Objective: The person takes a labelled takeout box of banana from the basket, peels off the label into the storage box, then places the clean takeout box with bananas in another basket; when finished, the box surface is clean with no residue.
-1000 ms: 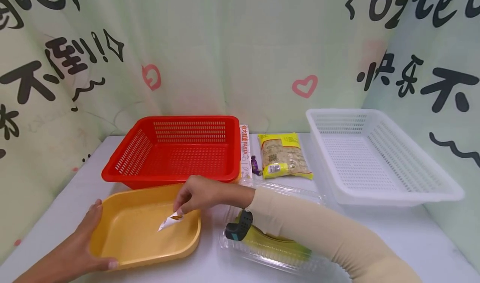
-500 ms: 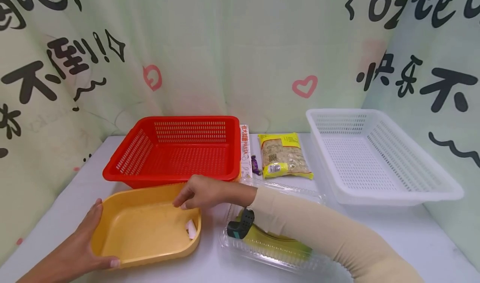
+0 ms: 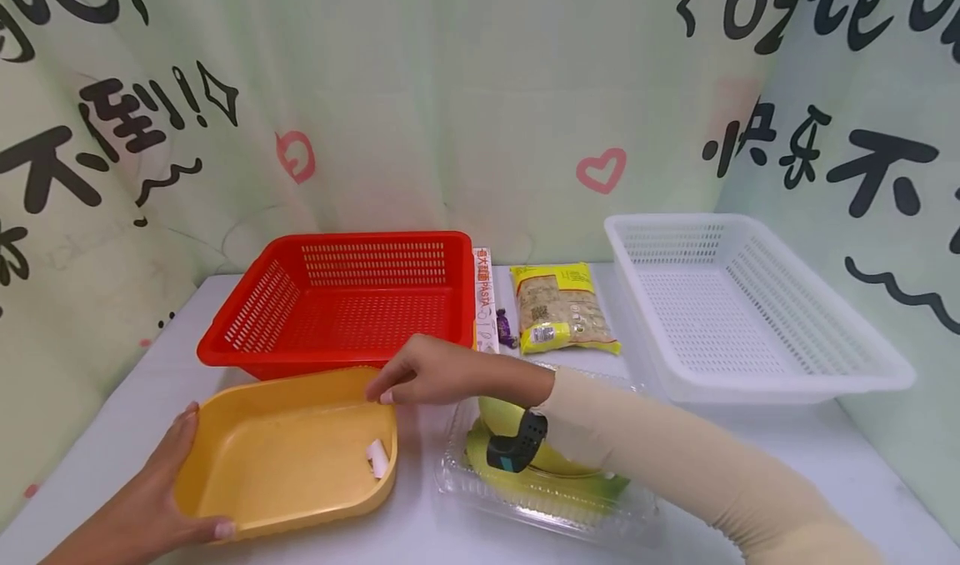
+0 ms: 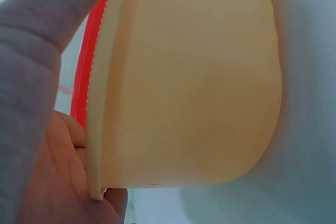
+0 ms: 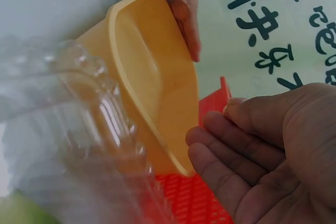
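My left hand (image 3: 150, 498) grips the left end of a yellow plastic basin (image 3: 262, 465), thumb at the near rim and fingers at the far side. In the left wrist view the basin's outer wall (image 4: 194, 87) fills the middle. A small white-wrapped piece (image 3: 378, 458) lies inside the basin at its right end. My right hand (image 3: 423, 373) is above the basin's far right corner. Its fingers are loosely bent and hold nothing, as the right wrist view of the right hand (image 5: 262, 150) shows. Below the right forearm lies a clear plastic box (image 3: 472, 498) with yellow-green contents (image 3: 555, 473), partly hidden.
A red basket (image 3: 337, 323) stands behind the basin, a white basket (image 3: 750, 315) at the back right. Between them are a pasta box (image 3: 484, 298), a small purple-wrapped item (image 3: 505, 329) and a yellow bag (image 3: 566, 308). A printed curtain (image 3: 450, 90) closes off the back.
The right hand let go of the white-wrapped piece, which dropped into the basin's right end. That hand then moved slightly right and up. The left hand kept its grip on the basin.
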